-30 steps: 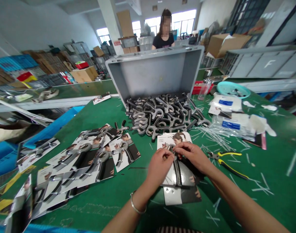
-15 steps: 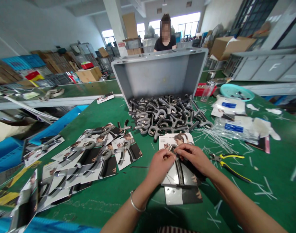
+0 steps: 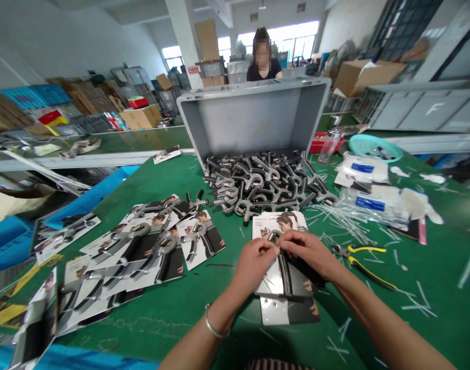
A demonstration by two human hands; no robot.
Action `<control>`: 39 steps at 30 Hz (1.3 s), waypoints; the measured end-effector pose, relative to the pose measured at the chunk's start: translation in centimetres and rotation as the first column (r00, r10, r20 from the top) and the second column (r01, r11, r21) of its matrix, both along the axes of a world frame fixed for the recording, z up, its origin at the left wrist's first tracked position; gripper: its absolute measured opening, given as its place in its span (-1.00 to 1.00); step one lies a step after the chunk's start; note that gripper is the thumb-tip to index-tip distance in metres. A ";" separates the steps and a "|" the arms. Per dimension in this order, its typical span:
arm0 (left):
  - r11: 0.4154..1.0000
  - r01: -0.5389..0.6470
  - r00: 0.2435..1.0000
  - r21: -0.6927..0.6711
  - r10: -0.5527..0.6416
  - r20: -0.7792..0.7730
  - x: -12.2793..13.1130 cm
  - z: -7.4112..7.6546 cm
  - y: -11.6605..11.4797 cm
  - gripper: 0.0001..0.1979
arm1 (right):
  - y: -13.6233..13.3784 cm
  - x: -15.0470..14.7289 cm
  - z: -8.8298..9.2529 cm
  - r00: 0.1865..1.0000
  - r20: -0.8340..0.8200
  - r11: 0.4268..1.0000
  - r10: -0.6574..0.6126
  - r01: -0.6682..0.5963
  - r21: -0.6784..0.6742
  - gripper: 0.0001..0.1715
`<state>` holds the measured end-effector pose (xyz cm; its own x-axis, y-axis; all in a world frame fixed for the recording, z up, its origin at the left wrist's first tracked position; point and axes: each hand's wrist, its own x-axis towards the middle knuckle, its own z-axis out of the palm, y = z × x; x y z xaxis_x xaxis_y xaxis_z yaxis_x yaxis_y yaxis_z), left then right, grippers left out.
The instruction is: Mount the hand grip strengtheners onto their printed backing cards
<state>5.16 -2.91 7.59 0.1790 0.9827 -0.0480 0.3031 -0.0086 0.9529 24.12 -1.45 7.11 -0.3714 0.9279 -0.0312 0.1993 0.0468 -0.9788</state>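
In front of me a hand grip strengthener (image 3: pixel 284 273) with a dark handle and a metal spring lies on a printed backing card (image 3: pixel 263 223). Below it, the edge of another card (image 3: pixel 274 311) sticks out. My left hand (image 3: pixel 256 261) is closed in a pinch over the strengthener's upper part, just under the spring. Right beside it, my right hand (image 3: pixel 306 250) is pinched too, its fingertips almost meeting the left ones. What lies between the fingertips is hidden. Beyond the cards, a heap of loose strengtheners (image 3: pixel 268 185) spills from a tipped grey crate (image 3: pixel 254 121).
Carded strengtheners (image 3: pixel 132 252) overlap on the left. Yellow-black pliers (image 3: pixel 368 264) and scattered white plastic strips (image 3: pixel 346 223) lie to the right, with plastic bags (image 3: pixel 374 203) and a turquoise basin (image 3: pixel 374 146) farther back. A person (image 3: pixel 263 67) is behind the crate.
Both hands stay at the same spot on the strengthener, with only slight finger movement. The view has shifted a little.
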 end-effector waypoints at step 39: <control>0.999 -0.020 0.997 -0.044 0.017 -0.071 0.5 0.7 0.1 -0.88 | -0.2 -0.3 -0.4 0.986 0.143 0.953 -0.087 0.040 0.300 -0.91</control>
<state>5.65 -2.85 8.25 0.1557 0.9823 -0.1041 0.3695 0.0398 0.9284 23.80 -1.62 6.75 -0.3239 0.9256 0.1958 0.3575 0.3114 -0.8805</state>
